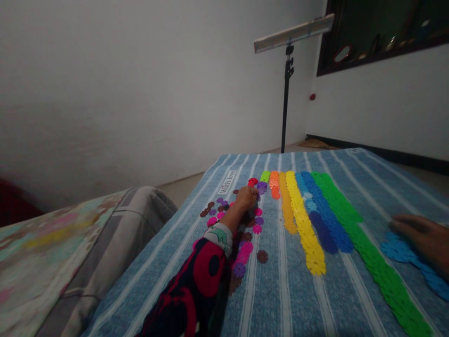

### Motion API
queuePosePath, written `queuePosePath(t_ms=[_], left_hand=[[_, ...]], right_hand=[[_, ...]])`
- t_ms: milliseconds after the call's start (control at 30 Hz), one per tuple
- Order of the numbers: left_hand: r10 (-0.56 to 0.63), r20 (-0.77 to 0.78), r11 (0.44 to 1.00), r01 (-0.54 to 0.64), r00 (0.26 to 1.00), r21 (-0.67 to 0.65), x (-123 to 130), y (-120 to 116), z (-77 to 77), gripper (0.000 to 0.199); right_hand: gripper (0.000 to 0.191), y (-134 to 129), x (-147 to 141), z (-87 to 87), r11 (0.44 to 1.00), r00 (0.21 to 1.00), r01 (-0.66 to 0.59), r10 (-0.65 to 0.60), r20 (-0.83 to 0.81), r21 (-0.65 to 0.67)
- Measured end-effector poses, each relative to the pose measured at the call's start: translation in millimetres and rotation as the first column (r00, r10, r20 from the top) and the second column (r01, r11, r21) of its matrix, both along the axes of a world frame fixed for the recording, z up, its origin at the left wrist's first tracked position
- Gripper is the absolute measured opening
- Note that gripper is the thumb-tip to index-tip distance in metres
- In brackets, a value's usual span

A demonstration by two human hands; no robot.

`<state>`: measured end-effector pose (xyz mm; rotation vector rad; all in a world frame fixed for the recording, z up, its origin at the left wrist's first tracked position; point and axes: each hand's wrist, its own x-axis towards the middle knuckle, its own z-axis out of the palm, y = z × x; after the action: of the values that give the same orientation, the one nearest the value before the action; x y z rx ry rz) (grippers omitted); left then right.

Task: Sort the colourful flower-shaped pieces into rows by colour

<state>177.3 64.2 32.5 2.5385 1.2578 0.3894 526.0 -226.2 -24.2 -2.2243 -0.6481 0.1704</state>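
My left hand (pixel 246 198) reaches into a spread of small flat interlocking discs with notched edges. Its fingers are closed together beside a purple disc (pixel 261 187); what is between them, if anything, is hidden. A red disc (pixel 253 181) lies just beyond. Around the left forearm are scattered pink discs (pixel 244 252), purple discs (pixel 239 270) and brown discs (pixel 262 256). At the right edge my right hand (pixel 426 236), slightly blurred, rests over a group of light blue discs (pixel 398 249), with its fingers stretched out.
Overlapping rows sorted by colour run across the striped blue cloth (pixel 273 309): orange discs (pixel 274 185), yellow discs (pixel 305 229), dark blue discs (pixel 322 231) and green discs (pixel 379 269). A black stand (pixel 286 103) rises behind the table. Left is a cloth-covered surface (pixel 70 243).
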Motion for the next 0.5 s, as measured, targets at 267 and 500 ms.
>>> queuePosePath(t_ms=[267,500], left_hand=[[-0.044,-0.127,0.998,0.051,0.991,0.046,29,22,-7.2,0.035],[-0.056,-0.147,0.99,0.074,0.988,0.123,28,30,-13.1,0.033]], right_hand=[[0.065,0,-6,7.8,0.998,0.999,0.031,-0.033,-0.023,-0.055],[0.066,0,-3,6.4,0.997,1.0,0.017,-0.018,-0.012,-0.081]])
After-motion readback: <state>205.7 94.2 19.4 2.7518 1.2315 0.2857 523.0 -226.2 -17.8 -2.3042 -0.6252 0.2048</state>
